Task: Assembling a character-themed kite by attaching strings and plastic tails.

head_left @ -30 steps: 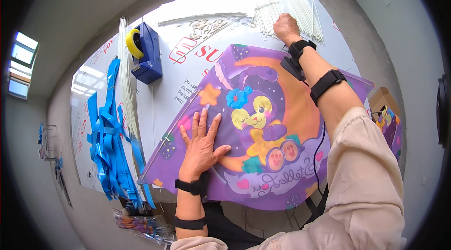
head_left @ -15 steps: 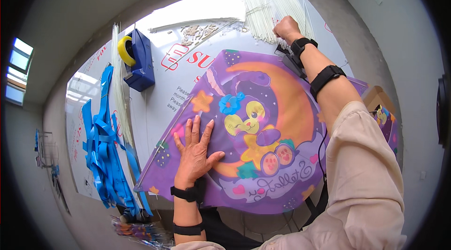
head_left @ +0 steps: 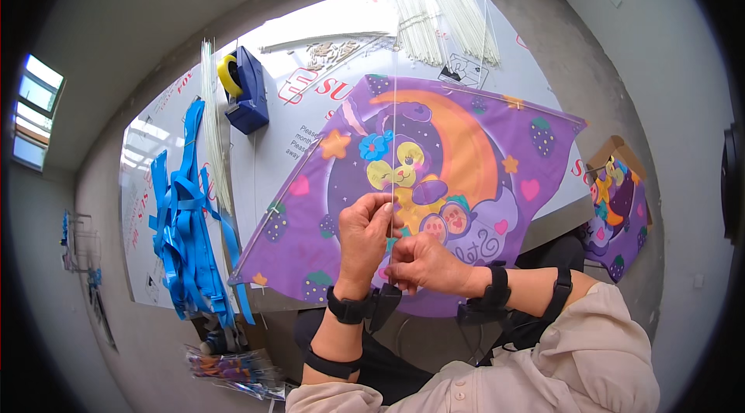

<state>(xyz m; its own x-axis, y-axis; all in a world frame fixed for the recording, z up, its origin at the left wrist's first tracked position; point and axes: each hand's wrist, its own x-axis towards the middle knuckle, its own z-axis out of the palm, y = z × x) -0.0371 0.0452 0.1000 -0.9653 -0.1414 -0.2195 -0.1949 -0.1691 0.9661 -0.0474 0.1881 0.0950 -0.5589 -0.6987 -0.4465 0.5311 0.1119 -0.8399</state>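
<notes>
Head view shows you holding a thin white rod (head_left: 393,141) over the purple kite (head_left: 434,180), which lies flat across the near half of the desk (head_left: 310,114) and hangs a little over its near edge. The rod runs straight up the middle of the kite, from your fingers to the kite's far tip. Your left hand (head_left: 363,238) is curled, thumb and fingers pinched on the rod's near end, just above the cartoon bear printed at the kite's centre. Your right hand (head_left: 423,264) sits right beside it, touching it, fingers closed in a loose fist around the same end; exactly what its fingertips grip is hidden behind the left hand. Both wrists carry black straps.

Out from the kite, a bundle of white rods (head_left: 438,13) is fanned at the far edge of the desk, near the far right corner. A blue tape dispenser (head_left: 244,91) with a yellow roll stands toward the far left, well apart from the kite. A narrow sheaf of pale sticks (head_left: 211,118) lies along the desk beside it, and a heap of blue ribbon strips (head_left: 186,227) covers the left edge and droops over the near left corner. Off the desk on your right, a cardboard box (head_left: 613,153) holds more folded kites (head_left: 617,215) with the same purple print.
</notes>
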